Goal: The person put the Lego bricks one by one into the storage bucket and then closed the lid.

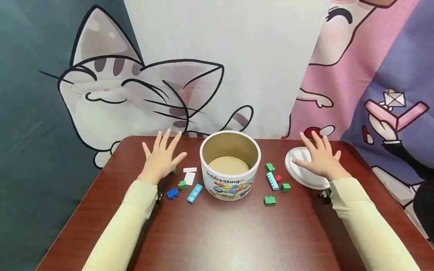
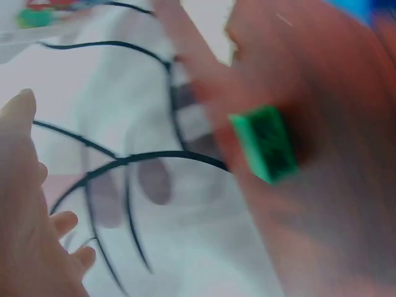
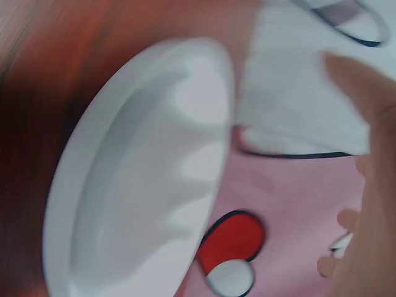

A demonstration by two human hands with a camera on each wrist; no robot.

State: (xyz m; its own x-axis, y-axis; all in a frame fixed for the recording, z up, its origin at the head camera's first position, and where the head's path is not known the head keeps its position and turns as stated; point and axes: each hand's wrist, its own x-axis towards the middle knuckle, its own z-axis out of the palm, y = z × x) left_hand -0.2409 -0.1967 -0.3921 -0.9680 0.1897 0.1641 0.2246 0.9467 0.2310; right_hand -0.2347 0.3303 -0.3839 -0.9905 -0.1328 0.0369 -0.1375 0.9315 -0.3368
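Bucket between left hand and right hand.
I see all fingers splayed free, 3 green bricks right of the bucket.

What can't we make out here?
Head: white lid, partly behind the right grip.
Head: green brick, partly behind the left grip.
Head: fine print on the tub, too small.
Left wrist: blue piece, cut by top edge, blurred.
Right wrist: lid's lower end, cut by bottom edge.

Up top the head camera looks forward and down across the table, the left wrist's in close, tilted toward the cat cloth, and the right, tight in, faces pink cloth and shares the white disc with the head!
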